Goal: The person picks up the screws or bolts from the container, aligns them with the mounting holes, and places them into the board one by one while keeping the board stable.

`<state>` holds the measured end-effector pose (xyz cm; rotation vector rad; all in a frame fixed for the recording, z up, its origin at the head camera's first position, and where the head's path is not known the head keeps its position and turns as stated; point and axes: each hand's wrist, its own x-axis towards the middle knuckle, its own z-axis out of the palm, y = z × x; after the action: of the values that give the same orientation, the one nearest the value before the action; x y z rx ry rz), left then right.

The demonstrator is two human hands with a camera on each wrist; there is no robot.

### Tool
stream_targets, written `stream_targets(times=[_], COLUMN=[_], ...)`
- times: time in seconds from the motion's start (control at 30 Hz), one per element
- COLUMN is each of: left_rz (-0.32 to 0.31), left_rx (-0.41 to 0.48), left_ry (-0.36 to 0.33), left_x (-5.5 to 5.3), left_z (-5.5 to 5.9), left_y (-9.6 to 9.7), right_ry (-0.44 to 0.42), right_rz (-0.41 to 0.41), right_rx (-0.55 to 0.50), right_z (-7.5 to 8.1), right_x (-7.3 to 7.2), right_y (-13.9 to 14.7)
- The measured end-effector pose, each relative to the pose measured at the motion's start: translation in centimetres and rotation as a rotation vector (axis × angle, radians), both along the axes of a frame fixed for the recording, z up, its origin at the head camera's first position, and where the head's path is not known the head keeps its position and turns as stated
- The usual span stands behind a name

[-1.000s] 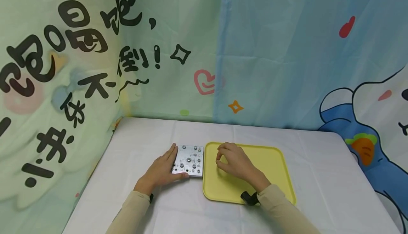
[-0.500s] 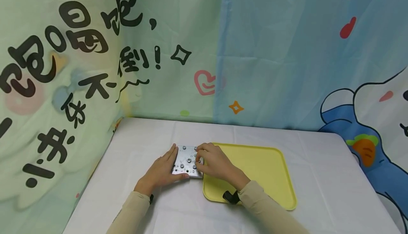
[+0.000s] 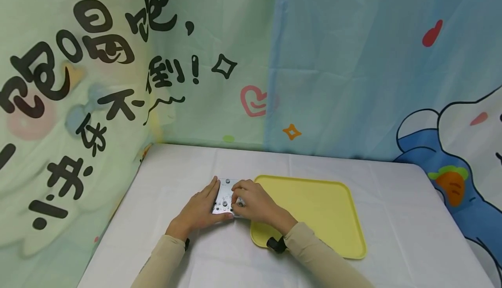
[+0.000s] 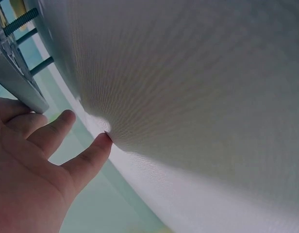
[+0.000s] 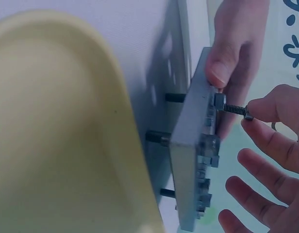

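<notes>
A silver metal plate [image 3: 220, 195] lies on the table, fitted with several bolts; their threaded ends stick out underneath in the right wrist view. My left hand [image 3: 201, 206] holds it at the left side, the thumb along the near edge and the fingers along the left edge. In the left wrist view, some fingers of my left hand [image 4: 38, 160] touch the plate's side [image 4: 18, 80] and others reach toward the cloth. My right hand [image 3: 255, 201] is over the plate's right half. Between thumb and index finger it pinches a small threaded bolt [image 5: 235, 109], close by another bolt head [image 5: 220, 101].
A yellow tray [image 3: 313, 218] stands directly right of the plate, under my right forearm. White cloth [image 3: 184, 166] covers the table. Printed fabric curtains [image 3: 333, 83] hang behind and to the left. A black wrist camera [image 3: 276, 245] sits by the right cuff.
My right hand has moved left from above the yellow tray to over the metal plate, its fingers kept pinched. The left hand and the plate have stayed in place.
</notes>
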<state>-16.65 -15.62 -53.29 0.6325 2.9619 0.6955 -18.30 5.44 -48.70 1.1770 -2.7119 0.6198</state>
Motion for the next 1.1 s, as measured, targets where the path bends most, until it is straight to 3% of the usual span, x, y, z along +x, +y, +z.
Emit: stream_targets(times=[0.7, 1.1], left_rz=[-0.007, -0.009], left_rx=[-0.015, -0.022], left_ry=[-0.007, -0.016], left_x=[-0.1, -0.2], left_z=[-0.1, 0.1], left_y=[0.3, 0.2], right_ry=[-0.001, -0.016], right_rz=[0.029, -0.025], right_rx=[0.0, -0.031], right_z=[-0.8, 0.2], right_x=[0.4, 0.4], right_y=[0.1, 1.4])
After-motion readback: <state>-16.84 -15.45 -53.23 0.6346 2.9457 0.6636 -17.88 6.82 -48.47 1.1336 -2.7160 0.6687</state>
